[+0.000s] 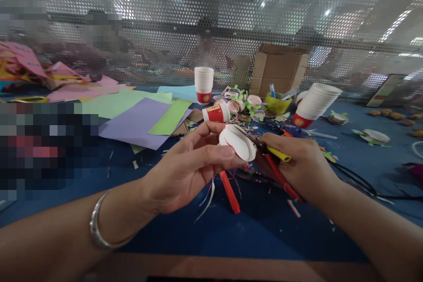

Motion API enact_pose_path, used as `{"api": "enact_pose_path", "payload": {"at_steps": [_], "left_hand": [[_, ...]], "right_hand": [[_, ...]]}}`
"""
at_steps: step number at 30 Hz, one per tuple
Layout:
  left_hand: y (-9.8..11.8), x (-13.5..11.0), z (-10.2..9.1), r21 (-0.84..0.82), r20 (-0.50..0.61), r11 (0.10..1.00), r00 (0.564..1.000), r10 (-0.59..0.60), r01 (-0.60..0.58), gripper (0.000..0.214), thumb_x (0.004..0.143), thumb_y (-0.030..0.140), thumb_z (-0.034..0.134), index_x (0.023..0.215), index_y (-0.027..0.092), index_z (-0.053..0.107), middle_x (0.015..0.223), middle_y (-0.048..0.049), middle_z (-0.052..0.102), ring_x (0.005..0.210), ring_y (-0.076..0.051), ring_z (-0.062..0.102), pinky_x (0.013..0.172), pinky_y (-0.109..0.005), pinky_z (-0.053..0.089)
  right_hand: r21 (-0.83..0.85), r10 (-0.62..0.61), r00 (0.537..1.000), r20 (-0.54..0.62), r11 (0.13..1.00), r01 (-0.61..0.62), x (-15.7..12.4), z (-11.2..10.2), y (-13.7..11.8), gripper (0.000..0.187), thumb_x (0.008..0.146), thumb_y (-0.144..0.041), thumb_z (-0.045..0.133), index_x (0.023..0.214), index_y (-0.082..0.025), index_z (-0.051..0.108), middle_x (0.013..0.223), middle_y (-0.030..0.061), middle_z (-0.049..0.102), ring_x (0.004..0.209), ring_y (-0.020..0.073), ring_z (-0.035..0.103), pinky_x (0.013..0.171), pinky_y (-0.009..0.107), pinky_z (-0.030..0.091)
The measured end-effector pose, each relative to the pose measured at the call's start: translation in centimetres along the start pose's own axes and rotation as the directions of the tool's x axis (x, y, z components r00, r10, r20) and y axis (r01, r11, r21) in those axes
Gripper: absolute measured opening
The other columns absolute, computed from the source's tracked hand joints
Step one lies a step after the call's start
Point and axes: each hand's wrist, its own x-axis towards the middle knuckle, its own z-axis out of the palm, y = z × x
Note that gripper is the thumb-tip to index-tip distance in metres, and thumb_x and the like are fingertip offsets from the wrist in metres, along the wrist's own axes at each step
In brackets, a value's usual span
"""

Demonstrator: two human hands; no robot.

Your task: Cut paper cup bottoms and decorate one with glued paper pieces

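My left hand (194,158), with a silver bangle at its wrist, grips a cut-down white paper cup (244,143) between thumb and fingers. The cup is tilted so that its hollow inside shows, and a thin red line runs along its edge. In my right hand (300,161) are scissors (259,143), their dark blades at the cup's upper right rim. A yellow part and a red part stick out by the fingers. Below the hands, a red marker-like stick (230,191) lies on the blue table (185,233) among thin paper strips.
Behind my hands lies a red and white paper cup (216,113). Cup stacks (204,86) (317,103) stand further back, near a cardboard box (279,68) and a yellow container (277,105). Coloured paper sheets (132,123) cover the left. Small paper turtles (373,135) sit at right.
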Motion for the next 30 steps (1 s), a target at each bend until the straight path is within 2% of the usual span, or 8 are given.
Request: {"api": "enact_pose_path", "payload": {"at_steps": [7,10,13,20,26,30], "left_hand": [[0.43,0.03,0.09,0.024,-0.021,1.0,1.0,-0.019,0.02,0.031,0.079,0.014,0.076,0.107,0.014,0.064,0.106,-0.0079,0.068,0.098,-0.021,0.07,0.09,-0.031,0.062],[0.37,0.12,-0.19,0.024,-0.033,0.999,0.999,-0.033,0.034,0.035,0.079,0.017,0.076,0.111,0.014,0.064,0.108,-0.0095,0.068,0.099,-0.022,0.07,0.092,-0.034,0.061],[0.16,0.14,-0.47,0.029,-0.001,0.997,0.998,-0.064,0.064,0.034,0.079,0.019,0.077,0.11,0.015,0.064,0.107,-0.0093,0.069,0.102,-0.023,0.07,0.096,-0.037,0.06],[0.14,0.39,-0.63,0.011,0.015,0.997,0.996,-0.083,0.082,0.033,0.078,0.02,0.078,0.107,0.015,0.065,0.104,-0.0092,0.069,0.097,-0.021,0.069,0.094,-0.036,0.06],[0.44,0.37,-0.58,-0.007,0.054,0.995,0.994,-0.099,0.099,0.031,0.077,0.022,0.079,0.105,0.014,0.066,0.104,-0.0095,0.07,0.092,-0.02,0.07,0.085,-0.029,0.062],[0.37,0.3,-0.56,-0.019,0.077,0.994,0.991,-0.11,0.112,0.028,0.077,0.022,0.079,0.102,0.014,0.068,0.103,-0.0098,0.072,0.091,-0.02,0.071,0.085,-0.028,0.062]], "right_hand": [[-0.085,-0.078,0.995,-0.066,0.994,0.073,-0.09,-0.31,0.27,0.036,0.099,-0.041,0.056,0.072,-0.019,0.065,0.056,0.0019,0.061,0.047,0.0131,0.047,0.047,0.026,0.035],[-0.073,-0.089,0.994,-0.065,0.994,0.084,-0.12,-0.25,0.36,0.038,0.1,-0.044,0.055,0.073,-0.019,0.065,0.059,0.0036,0.065,0.049,0.0141,0.051,0.049,0.027,0.036],[-0.042,-0.082,0.996,-0.03,0.996,0.081,-0.2,-0.26,0.29,0.035,0.1,-0.043,0.054,0.08,-0.018,0.069,0.065,0.0057,0.069,0.052,0.0154,0.056,0.051,0.028,0.038],[-0.082,-0.071,0.997,-0.041,0.994,0.067,-0.39,-0.43,0.14,0.034,0.1,-0.04,0.054,0.075,-0.021,0.065,0.059,0.004,0.063,0.047,0.0162,0.051,0.049,0.03,0.035],[-0.108,-0.07,0.997,-0.015,0.992,0.068,-0.44,-0.42,0.15,0.032,0.1,-0.04,0.054,0.075,-0.022,0.061,0.059,0.0045,0.063,0.048,0.0176,0.054,0.049,0.031,0.036],[-0.119,-0.063,0.998,0.009,0.991,0.064,-0.46,-0.6,-0.16,0.028,0.099,-0.035,0.054,0.074,-0.024,0.057,0.056,0.0022,0.06,0.045,0.0161,0.049,0.048,0.031,0.035]]}}
